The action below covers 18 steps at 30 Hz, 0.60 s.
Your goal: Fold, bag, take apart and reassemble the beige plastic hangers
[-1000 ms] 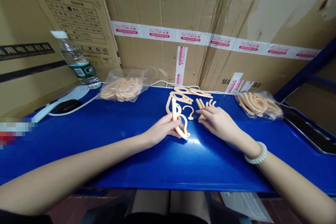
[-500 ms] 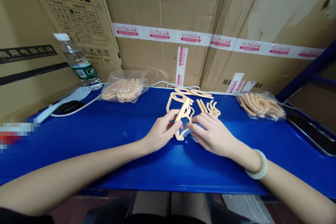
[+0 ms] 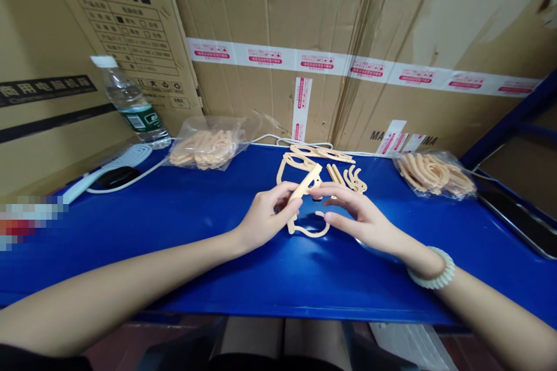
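Piece (image 3: pixel 307 181), beige, pinched in left hand (image 3: pixel 263 217) between tabletop's (image 3: pixel 278 287) front and back edges, probably angled to expose curved hook (image 3: pixel 311 235) for right hand (image 3: pixel 363 214), spread-fingered beside it, can't tell contact

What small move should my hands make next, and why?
Probably pinch the curved hook with the right hand: its thumb sits near the hook's free tip, its fingers are spread, and the left hand holds the beige piece.
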Available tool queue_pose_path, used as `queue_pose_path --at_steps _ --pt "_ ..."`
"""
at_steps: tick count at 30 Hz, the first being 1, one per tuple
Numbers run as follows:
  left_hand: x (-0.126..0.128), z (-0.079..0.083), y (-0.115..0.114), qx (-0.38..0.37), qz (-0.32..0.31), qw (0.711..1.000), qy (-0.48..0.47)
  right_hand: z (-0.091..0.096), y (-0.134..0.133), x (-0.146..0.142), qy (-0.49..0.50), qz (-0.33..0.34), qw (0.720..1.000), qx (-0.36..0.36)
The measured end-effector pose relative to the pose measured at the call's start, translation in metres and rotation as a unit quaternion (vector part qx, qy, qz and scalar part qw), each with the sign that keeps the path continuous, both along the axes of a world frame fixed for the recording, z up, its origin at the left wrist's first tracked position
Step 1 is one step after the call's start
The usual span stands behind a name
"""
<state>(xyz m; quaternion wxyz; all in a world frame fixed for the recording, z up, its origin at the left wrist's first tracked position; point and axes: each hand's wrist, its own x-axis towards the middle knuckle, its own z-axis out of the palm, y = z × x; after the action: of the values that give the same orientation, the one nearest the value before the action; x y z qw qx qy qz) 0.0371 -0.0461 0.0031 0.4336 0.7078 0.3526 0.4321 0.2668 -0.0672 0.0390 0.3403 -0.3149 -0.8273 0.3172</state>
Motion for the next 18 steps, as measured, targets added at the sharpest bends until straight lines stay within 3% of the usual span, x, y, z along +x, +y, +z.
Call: queue_pose_path --at_steps 8,18 --pt "-0.001 -0.005 0.003 0.028 0.006 0.999 0.015 -0.005 0.007 0.005 0.095 0.009 0.987 -0.128" --pt "-0.003 -0.007 0.006 0.076 0.046 0.992 0.095 -0.010 0.014 0.004 0.149 -0.126 0.974 -0.117"
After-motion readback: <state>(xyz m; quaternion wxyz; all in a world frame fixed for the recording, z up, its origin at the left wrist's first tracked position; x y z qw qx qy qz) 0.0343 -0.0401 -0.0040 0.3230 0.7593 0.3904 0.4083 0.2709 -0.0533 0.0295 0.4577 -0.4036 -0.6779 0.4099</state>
